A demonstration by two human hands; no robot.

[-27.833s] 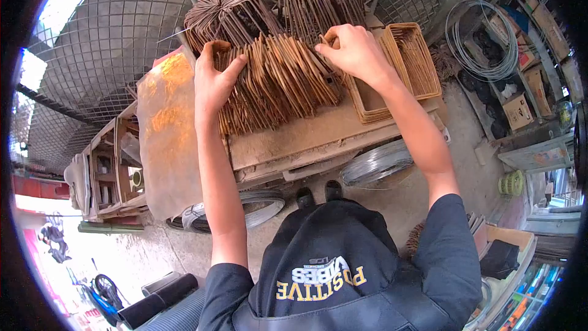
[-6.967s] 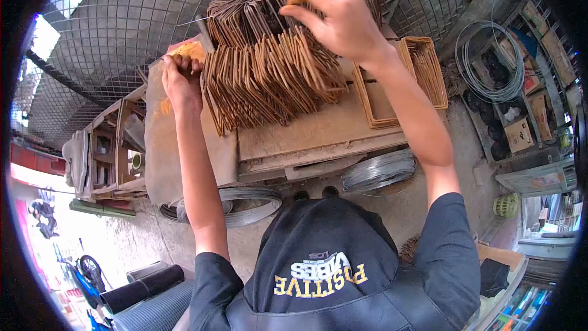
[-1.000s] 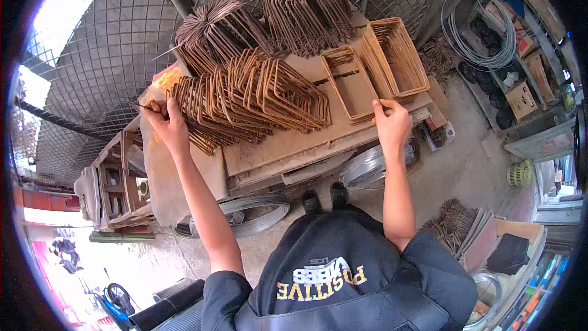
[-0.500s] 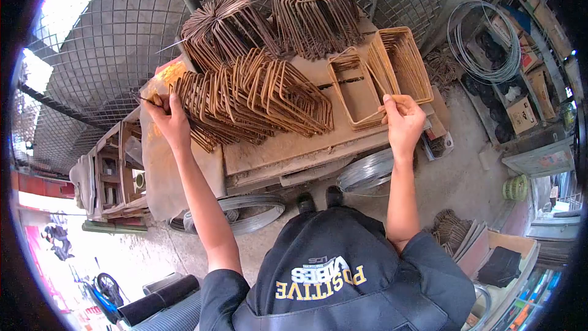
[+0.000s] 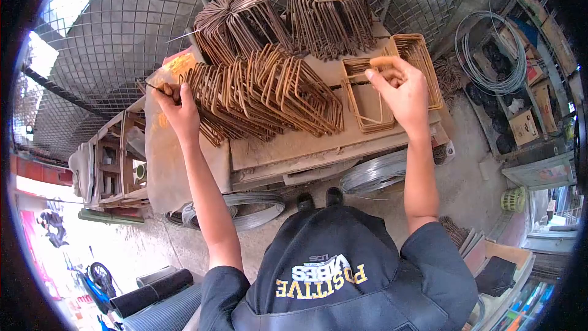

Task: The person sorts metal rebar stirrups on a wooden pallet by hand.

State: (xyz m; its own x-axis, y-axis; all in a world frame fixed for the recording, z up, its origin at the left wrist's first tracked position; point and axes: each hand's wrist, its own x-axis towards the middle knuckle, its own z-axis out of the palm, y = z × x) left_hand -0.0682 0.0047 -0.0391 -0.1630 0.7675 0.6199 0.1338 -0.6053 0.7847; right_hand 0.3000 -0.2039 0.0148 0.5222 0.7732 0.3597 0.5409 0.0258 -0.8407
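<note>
My left hand [image 5: 177,104] is closed around a thin dark rod or wire [image 5: 153,87] at the left end of a slanted row of rusty bent-rod frames [image 5: 263,95]. My right hand [image 5: 399,89] hovers over the smaller rectangular frames [image 5: 373,127] on the wooden table [image 5: 275,156]. Its thumb and forefinger are slightly apart, with nothing seen held between them; the other fingers are curled. Just beyond this hand lies a taller stack of rectangular frames [image 5: 424,61].
Two round bundles of bent rods, a left one [image 5: 236,21] and a right one [image 5: 331,9], stand at the back against wire mesh [image 5: 122,30]. Wire coils [image 5: 373,171] lie below the table edge. Another coil [image 5: 492,52] hangs at right, near shelves.
My right hand has moved up and away from the near part of the small frames, and its pinch has loosened. My left hand keeps its hold. The view has shifted slightly.
</note>
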